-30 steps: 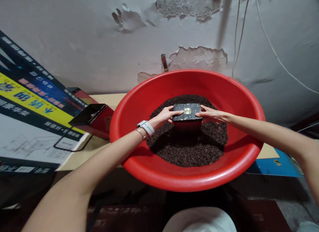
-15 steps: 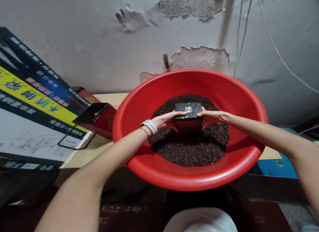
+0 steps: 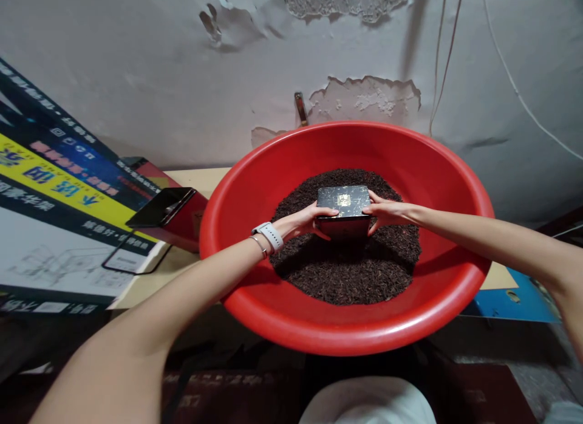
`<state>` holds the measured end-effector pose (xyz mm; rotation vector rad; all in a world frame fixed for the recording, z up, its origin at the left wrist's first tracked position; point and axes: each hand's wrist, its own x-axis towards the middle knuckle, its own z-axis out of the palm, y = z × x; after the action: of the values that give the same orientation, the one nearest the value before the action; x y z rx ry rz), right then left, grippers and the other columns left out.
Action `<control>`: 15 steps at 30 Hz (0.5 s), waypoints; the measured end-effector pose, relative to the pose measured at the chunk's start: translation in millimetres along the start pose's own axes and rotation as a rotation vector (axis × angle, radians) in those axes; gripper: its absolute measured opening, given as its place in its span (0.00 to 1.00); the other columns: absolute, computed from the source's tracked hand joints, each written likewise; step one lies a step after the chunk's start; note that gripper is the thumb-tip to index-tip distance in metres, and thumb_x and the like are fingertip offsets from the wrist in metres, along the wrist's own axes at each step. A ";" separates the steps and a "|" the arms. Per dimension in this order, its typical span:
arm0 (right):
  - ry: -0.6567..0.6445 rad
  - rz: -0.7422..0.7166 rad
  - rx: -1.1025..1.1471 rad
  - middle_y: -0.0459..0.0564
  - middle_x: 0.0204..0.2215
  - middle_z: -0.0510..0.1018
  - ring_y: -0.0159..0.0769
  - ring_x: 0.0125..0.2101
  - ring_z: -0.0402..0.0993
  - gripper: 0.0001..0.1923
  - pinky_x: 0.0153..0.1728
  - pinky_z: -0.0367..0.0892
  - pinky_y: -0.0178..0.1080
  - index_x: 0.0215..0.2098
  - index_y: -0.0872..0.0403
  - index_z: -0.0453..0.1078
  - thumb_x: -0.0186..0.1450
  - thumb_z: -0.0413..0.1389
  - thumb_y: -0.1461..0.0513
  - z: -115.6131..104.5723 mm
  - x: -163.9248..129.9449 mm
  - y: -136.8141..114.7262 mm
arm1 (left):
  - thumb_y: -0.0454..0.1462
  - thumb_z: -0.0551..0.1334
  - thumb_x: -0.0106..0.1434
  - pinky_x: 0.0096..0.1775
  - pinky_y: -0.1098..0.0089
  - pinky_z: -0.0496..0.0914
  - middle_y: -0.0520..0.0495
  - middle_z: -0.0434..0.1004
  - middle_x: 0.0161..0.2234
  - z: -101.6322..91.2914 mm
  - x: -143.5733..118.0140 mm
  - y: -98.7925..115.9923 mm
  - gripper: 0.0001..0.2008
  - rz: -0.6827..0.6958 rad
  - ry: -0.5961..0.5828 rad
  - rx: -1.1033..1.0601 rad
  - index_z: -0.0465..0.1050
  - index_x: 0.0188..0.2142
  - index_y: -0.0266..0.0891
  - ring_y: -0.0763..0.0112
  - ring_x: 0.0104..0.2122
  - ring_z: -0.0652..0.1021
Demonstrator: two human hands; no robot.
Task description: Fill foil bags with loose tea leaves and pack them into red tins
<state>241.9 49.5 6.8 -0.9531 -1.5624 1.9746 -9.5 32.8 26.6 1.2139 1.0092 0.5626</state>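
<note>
Between my two hands is a small dark box (image 3: 344,200) with a speckled black lid, gold lettering and dark red sides. My left hand (image 3: 314,219) grips its left side, thumb on the lid's front edge. From the right, my right hand (image 3: 381,211) grips the opposite side in the same way. The box is over a heap of dark, loose tea leaves (image 3: 350,284) in a wide red basin (image 3: 359,336). Its underside is hidden, so I cannot tell whether it touches the leaves.
Left of the basin stands an open red container with a black rim (image 3: 170,214). A large printed carton (image 3: 68,187) leans beside it. A pale board (image 3: 195,181) lies under the basin, and a blue surface (image 3: 514,299) shows at right. Behind is a peeling wall (image 3: 136,65) with hanging cords.
Both hands still hold the box over the leaves. It appears slightly larger, with its lid facing me a little more. The view has shifted slightly.
</note>
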 end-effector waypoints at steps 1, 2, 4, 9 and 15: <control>-0.008 -0.006 0.000 0.56 0.68 0.53 0.51 0.60 0.62 0.51 0.44 0.75 0.57 0.68 0.39 0.38 0.56 0.63 0.58 -1.2 0.5 0.6 | 0.42 0.71 0.50 0.39 0.53 0.78 0.36 0.69 0.59 0.0 -0.3 0.0 0.37 -0.004 0.006 -0.002 0.64 0.59 0.43 0.48 0.53 0.73; -0.013 -0.009 0.006 0.55 0.68 0.52 0.51 0.60 0.62 0.50 0.44 0.75 0.57 0.67 0.39 0.39 0.56 0.63 0.57 -2.5 1.0 1.3 | 0.42 0.71 0.50 0.39 0.53 0.79 0.36 0.70 0.58 -0.2 -0.3 -0.3 0.36 -0.009 0.012 -0.005 0.65 0.58 0.43 0.48 0.52 0.74; -0.013 -0.008 0.021 0.55 0.67 0.54 0.51 0.59 0.63 0.48 0.43 0.76 0.57 0.66 0.39 0.40 0.55 0.64 0.57 -4.4 2.2 2.7 | 0.42 0.71 0.50 0.37 0.54 0.79 0.36 0.72 0.57 -1.3 1.3 -1.5 0.34 -0.016 0.024 -0.020 0.66 0.57 0.42 0.49 0.50 0.75; 0.030 -0.022 0.041 0.54 0.60 0.62 0.49 0.54 0.68 0.39 0.38 0.78 0.54 0.60 0.41 0.50 0.55 0.63 0.56 -0.7 5.0 1.1 | 0.47 0.66 0.58 0.33 0.54 0.79 0.37 0.77 0.50 -2.9 12.1 -5.8 0.27 -0.085 0.156 -0.110 0.68 0.55 0.40 0.51 0.42 0.79; 0.155 -0.048 -0.036 0.52 0.57 0.65 0.45 0.49 0.70 0.26 0.36 0.77 0.52 0.50 0.46 0.58 0.59 0.59 0.47 -5.9 6.7 -1.4 | 0.58 0.50 0.66 0.31 0.48 0.78 0.39 0.81 0.42 0.4 21.1 -4.1 0.28 -0.194 0.299 -0.133 0.72 0.50 0.42 0.51 0.35 0.81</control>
<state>241.8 58.5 5.8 -1.0469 -1.5239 1.8001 0.3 48.6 15.8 0.9178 1.3049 0.6591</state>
